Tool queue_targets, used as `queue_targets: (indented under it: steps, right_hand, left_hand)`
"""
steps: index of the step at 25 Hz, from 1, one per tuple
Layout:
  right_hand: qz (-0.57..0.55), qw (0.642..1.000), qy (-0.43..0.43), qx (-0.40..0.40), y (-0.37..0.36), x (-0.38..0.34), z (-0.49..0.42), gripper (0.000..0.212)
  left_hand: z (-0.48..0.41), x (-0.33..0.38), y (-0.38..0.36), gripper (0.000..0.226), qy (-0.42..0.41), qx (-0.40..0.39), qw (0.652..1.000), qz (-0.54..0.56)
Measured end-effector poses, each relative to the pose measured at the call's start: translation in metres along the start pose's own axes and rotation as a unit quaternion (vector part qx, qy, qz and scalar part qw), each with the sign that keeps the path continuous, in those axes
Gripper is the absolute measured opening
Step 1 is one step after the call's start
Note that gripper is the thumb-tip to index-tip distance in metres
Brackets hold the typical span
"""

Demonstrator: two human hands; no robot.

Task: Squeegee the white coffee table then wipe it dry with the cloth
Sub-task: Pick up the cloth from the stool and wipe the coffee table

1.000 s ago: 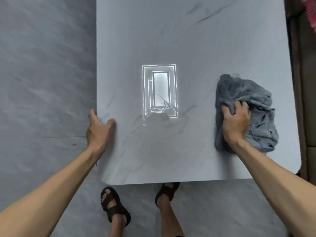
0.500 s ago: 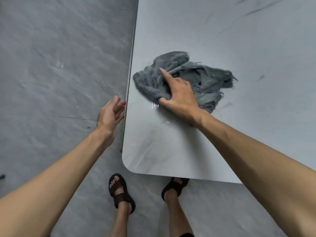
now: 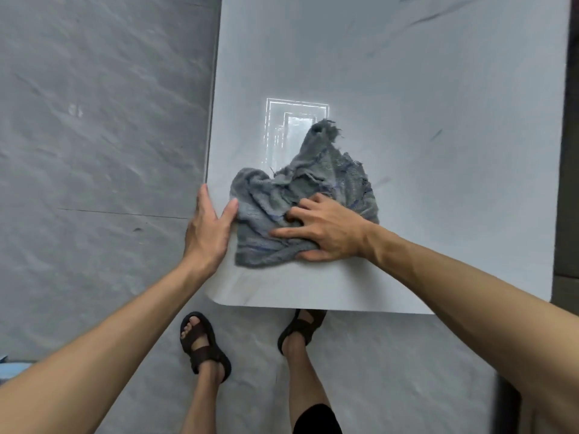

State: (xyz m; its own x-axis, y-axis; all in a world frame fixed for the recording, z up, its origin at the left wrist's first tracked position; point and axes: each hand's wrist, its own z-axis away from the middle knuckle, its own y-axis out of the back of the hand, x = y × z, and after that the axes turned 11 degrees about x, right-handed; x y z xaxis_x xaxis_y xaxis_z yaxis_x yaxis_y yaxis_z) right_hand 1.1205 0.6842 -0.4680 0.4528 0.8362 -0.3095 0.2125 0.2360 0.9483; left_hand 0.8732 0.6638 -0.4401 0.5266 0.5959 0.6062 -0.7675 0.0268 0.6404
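Note:
The white coffee table [image 3: 423, 89] fills the upper right of the view, marbled with faint grey streaks. A crumpled grey cloth [image 3: 300, 189] with thin blue stripes lies near the table's front left corner. My right hand [image 3: 326, 228] presses flat on the cloth's near part, fingers spread and dug into the folds. My left hand [image 3: 208, 228] rests on the table's left edge, fingers apart, thumb touching the cloth's left side. No squeegee is in view.
Grey marble floor [image 3: 94, 151] lies left of and in front of the table. My sandalled feet [image 3: 203, 343] stand just before the front edge. A dark piece of furniture [image 3: 568, 214] borders the table's right side. A ceiling light's reflection [image 3: 294, 120] shines behind the cloth.
My right hand swept the cloth from the table's right side to the left, then drew it toward the front corner. My left hand came back onto the table's left edge beside the cloth.

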Motion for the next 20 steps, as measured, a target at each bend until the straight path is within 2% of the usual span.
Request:
queue_targets:
  steps: [3, 5, 6, 8, 9, 12, 14, 16, 17, 18, 19, 20]
  right_hand:
    - [0.026, 0.995, -0.095, 0.004, 0.013, 0.026, 0.065, 0.059]
    - [0.058, 0.974, -0.218, 0.024, 0.018, 0.037, 0.111, 0.061]
    - [0.080, 0.946, -0.310, 0.049, 0.028, 0.038, 0.155, 0.061]
    - [0.115, 0.856, -0.495, 0.092, 0.038, 0.029, 0.226, 0.062]
    - [0.119, 0.797, -0.585, 0.099, 0.037, 0.022, 0.243, 0.061]
    - [0.103, 0.574, -0.801, 0.134, 0.032, 0.010, 0.248, 0.062]
    - [0.087, 0.463, -0.866, 0.166, 0.024, 0.001, 0.228, 0.066]
    - [0.072, 0.385, -0.895, 0.212, 0.019, 0.002, 0.194, 0.066]
    - [0.067, 0.366, -0.900, 0.227, 0.017, 0.005, 0.173, 0.066]
    - [0.065, 0.366, -0.898, 0.236, 0.015, 0.009, 0.152, 0.066]
    - [0.065, 0.384, -0.890, 0.236, 0.013, 0.012, 0.130, 0.066]
    - [0.067, 0.417, -0.877, 0.228, 0.010, 0.014, 0.107, 0.066]
  left_hand:
    - [0.000, 0.005, -0.003, 0.071, 0.011, 0.031, 0.999, -0.042]
    - [-0.007, 0.002, 0.003, 0.068, 0.030, 0.047, 0.998, -0.042]
    - [0.000, 0.011, -0.007, 0.068, 0.020, 0.033, 0.998, -0.054]
    - [0.007, 0.020, -0.017, 0.068, 0.004, 0.026, 0.997, -0.072]
    - [0.005, 0.020, -0.013, 0.068, 0.009, 0.033, 0.997, -0.073]
    - [0.000, 0.011, -0.010, 0.066, 0.035, 0.034, 0.997, -0.053]
    - [-0.004, 0.010, -0.006, 0.062, 0.063, 0.036, 0.997, 0.000]
    - [-0.012, 0.006, 0.000, 0.055, 0.113, 0.022, 0.987, 0.112]
    - [-0.016, 0.004, 0.005, 0.051, 0.141, 0.007, 0.975, 0.174]
    - [-0.018, 0.000, 0.011, 0.046, 0.161, -0.005, 0.962, 0.221]
    - [-0.021, -0.004, 0.016, 0.042, 0.172, -0.014, 0.952, 0.253]
    - [-0.023, -0.007, 0.021, 0.041, 0.176, -0.022, 0.947, 0.269]
